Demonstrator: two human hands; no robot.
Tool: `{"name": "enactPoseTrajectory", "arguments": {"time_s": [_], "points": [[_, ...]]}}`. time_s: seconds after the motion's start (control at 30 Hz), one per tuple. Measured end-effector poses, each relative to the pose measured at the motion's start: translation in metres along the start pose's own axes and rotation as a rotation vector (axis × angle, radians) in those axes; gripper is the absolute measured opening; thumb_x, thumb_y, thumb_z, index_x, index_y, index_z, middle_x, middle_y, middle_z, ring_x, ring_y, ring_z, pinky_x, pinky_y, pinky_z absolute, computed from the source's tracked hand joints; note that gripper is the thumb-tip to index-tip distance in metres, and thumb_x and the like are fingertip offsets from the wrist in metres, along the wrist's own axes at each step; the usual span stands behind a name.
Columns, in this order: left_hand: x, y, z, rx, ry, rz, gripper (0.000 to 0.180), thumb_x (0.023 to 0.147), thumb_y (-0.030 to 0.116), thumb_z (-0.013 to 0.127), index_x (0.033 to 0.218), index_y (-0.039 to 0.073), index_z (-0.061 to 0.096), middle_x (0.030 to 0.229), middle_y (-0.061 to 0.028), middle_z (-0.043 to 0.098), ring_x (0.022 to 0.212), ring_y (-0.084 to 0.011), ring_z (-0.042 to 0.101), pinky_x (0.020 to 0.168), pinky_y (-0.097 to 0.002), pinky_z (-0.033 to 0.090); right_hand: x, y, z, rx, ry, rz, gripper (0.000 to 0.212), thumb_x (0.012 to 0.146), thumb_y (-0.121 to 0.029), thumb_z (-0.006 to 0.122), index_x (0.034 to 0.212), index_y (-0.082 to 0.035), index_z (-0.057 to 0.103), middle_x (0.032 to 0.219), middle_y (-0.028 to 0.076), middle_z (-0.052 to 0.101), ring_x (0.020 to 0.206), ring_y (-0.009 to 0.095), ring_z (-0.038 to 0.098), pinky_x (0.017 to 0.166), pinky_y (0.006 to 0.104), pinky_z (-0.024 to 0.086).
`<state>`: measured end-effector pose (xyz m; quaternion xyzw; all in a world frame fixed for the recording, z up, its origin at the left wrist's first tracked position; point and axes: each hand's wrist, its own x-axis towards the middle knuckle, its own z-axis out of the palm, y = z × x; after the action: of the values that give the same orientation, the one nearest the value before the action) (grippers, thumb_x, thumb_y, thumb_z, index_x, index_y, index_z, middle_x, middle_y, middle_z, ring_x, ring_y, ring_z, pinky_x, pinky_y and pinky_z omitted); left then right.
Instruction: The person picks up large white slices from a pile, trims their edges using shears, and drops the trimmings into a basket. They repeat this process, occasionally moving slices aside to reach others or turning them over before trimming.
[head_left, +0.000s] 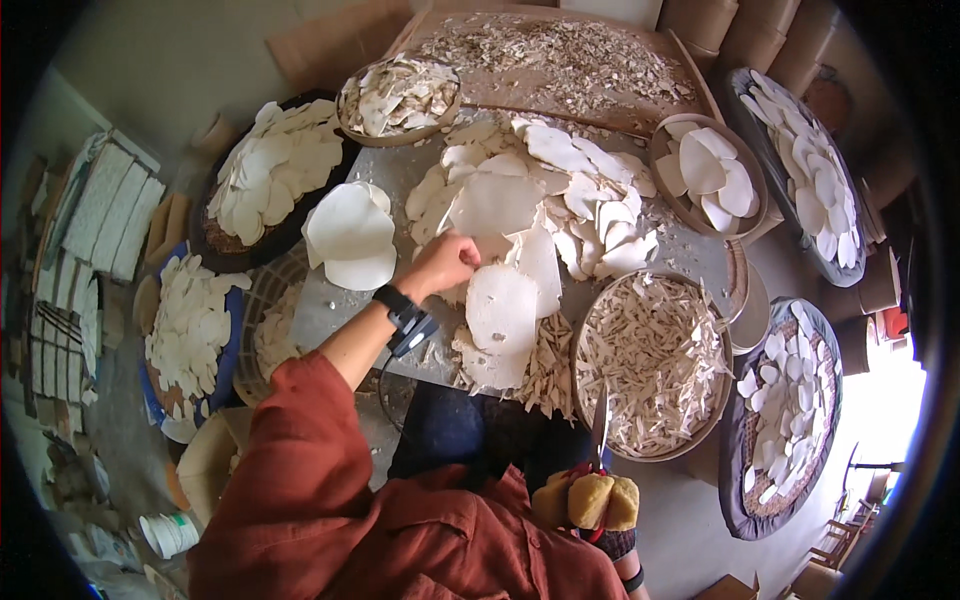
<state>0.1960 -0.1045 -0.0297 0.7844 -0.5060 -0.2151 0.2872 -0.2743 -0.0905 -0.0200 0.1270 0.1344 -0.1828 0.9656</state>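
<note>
My left hand, with a black watch-like device on its wrist, is over the pile of flat off-white pieces on the grey table. Its fingers are curled closed, and whether they pinch a piece is hidden. Just beside the fingers, a large rounded piece with small holes lies at the table's near edge. Low in front of my body, my right hand, in a dark glove, is closed around scissors. Their handles are wrapped in yellow foam, and the blades point up and away from me.
A round tray of cut strips overlaps the table's right edge. A separate stack of pieces lies on the left. Behind stand a bowl of scraps, a bowl of pieces and a crumb-covered wooden board. Loaded trays flank both sides.
</note>
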Motion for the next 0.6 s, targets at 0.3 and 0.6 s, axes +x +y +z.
{"name": "enactPoseTrajectory", "arguments": {"time_s": [0.3, 0.6], "points": [[0.003, 0.015, 0.005, 0.090, 0.253, -0.366, 0.048, 0.064, 0.030, 0.074, 0.094, -0.001, 0.053, 0.086, -0.0135, 0.061, 0.076, -0.0225, 0.060, 0.069, -0.0326, 0.047, 0.026, 0.025, 0.095, -1.764, -0.007, -0.287, 0.022, 0.090, -0.014, 0.047, 0.108, -0.003, 0.052, 0.096, 0.007, 0.056, 0.090, 0.016, 0.057, 0.075, 0.0255, 0.048], [-0.005, 0.049, -0.040, -0.517, 0.304, -0.144, 0.024, 0.072, 0.010, 0.068, 0.092, 0.001, 0.058, 0.083, -0.0040, 0.060, 0.072, -0.0079, 0.057, 0.057, -0.0203, 0.045, 0.018, 0.029, 0.072, -1.328, 0.352, -0.200, 0.019, 0.089, -0.021, 0.051, 0.095, -0.004, 0.054, 0.077, 0.002, 0.052, 0.071, 0.013, 0.053, 0.062, 0.0259, 0.047]]}}
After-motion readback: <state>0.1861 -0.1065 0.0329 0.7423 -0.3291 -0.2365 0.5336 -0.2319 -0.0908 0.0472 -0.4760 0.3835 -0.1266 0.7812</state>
